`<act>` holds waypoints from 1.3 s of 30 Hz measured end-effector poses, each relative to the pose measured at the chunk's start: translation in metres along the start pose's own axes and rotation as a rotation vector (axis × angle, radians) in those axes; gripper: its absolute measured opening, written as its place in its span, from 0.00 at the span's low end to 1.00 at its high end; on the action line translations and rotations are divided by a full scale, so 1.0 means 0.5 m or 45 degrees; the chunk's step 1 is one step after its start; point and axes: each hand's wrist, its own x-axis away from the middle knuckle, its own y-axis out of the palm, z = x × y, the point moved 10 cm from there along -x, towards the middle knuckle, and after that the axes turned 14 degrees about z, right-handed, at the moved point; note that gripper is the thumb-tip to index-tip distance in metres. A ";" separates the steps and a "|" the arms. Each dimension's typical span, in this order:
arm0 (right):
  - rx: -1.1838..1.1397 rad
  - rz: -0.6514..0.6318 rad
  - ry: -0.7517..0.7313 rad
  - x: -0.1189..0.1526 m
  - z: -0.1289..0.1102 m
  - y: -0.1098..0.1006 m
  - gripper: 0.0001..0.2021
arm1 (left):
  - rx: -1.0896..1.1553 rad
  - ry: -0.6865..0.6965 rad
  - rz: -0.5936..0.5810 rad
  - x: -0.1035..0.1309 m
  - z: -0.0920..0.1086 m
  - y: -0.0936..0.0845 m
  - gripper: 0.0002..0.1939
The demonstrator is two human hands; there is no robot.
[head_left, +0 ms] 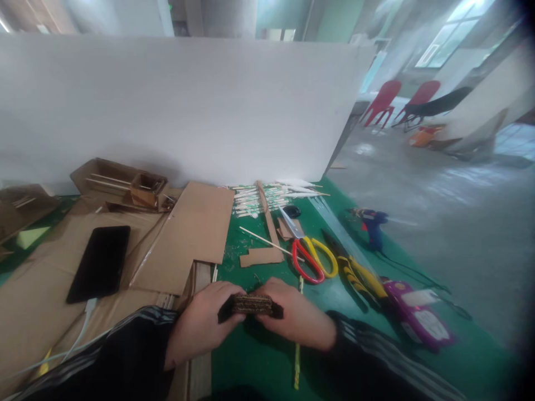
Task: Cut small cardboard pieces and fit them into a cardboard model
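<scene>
Both hands hold a small stack of cardboard [252, 304], its layered edge facing me, above the green table near the front. My left hand [209, 323] pinches its left end, thumb below and fingers above. On the right end, my right hand [295, 314] is closed in the same way. Dark pieces show at both ends between the fingers; what they are is unclear. Just beyond my right hand lie scissors [311, 257] with red and yellow handles. A thin patterned stick [297, 365] lies partly under my right wrist.
A black phone [100, 263] with a white cable rests on cardboard sheets [192, 223] at left. Cardboard boxes [121, 186] stand behind. Pliers [359, 275], a glue gun [371, 225] and a purple package [418, 314] are at right. Wrapped sticks [251, 200] lie before a white panel [179, 106].
</scene>
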 end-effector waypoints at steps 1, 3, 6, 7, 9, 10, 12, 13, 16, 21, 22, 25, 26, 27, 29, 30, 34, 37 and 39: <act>-0.016 0.001 0.048 0.001 0.004 -0.001 0.08 | 0.030 -0.013 0.004 0.000 -0.001 -0.002 0.11; -0.079 0.016 0.187 0.005 0.012 -0.003 0.08 | 0.130 -0.060 0.014 0.000 -0.006 -0.006 0.13; -0.311 0.026 0.400 0.012 0.012 0.005 0.09 | 0.401 -0.155 0.029 0.001 -0.010 -0.011 0.15; -0.436 0.024 0.459 0.014 0.008 0.011 0.11 | 0.499 -0.191 0.029 0.002 -0.011 -0.011 0.14; -0.734 0.032 0.574 0.016 0.002 0.027 0.14 | 0.658 -0.254 0.019 0.004 -0.012 -0.008 0.14; -0.880 0.051 0.630 0.015 0.002 0.035 0.15 | 0.710 -0.275 0.017 0.005 -0.014 -0.006 0.14; -1.097 0.124 0.738 0.014 0.009 0.044 0.17 | 0.764 -0.294 0.050 0.005 -0.020 -0.006 0.17; -1.162 0.174 0.789 0.014 0.016 0.046 0.17 | 0.763 -0.299 0.080 0.004 -0.026 -0.007 0.19; -1.252 0.320 0.885 0.015 0.033 0.044 0.16 | 0.715 -0.349 0.132 0.005 -0.051 -0.003 0.25; -1.434 0.362 0.910 0.012 0.028 0.047 0.14 | 0.761 -0.357 0.116 0.004 -0.057 0.009 0.28; -1.474 0.345 0.914 0.012 0.026 0.050 0.13 | 0.754 -0.332 0.132 0.003 -0.055 0.006 0.28; -1.564 0.294 0.938 0.014 0.020 0.058 0.12 | 0.689 -0.270 0.210 0.000 -0.053 -0.009 0.29; -1.592 0.277 0.943 0.014 0.018 0.061 0.11 | 0.679 -0.268 0.234 0.001 -0.055 -0.013 0.28; -1.618 0.257 0.943 0.015 0.015 0.064 0.11 | 0.676 -0.270 0.252 0.001 -0.057 -0.016 0.28; -1.658 0.222 0.925 0.015 0.009 0.069 0.11 | 0.675 -0.277 0.287 0.001 -0.062 -0.022 0.26; -1.672 0.211 0.913 0.015 0.007 0.070 0.11 | 0.670 -0.280 0.302 0.002 -0.064 -0.025 0.25; -1.683 0.200 0.901 0.015 0.007 0.076 0.11 | 0.630 -0.281 0.324 0.003 -0.067 -0.028 0.24; -1.628 0.182 0.865 0.012 0.007 0.071 0.11 | 0.610 -0.253 0.328 0.005 -0.065 -0.028 0.23; -1.482 0.190 0.798 0.009 0.010 0.054 0.13 | 0.557 -0.224 0.323 0.007 -0.061 -0.029 0.22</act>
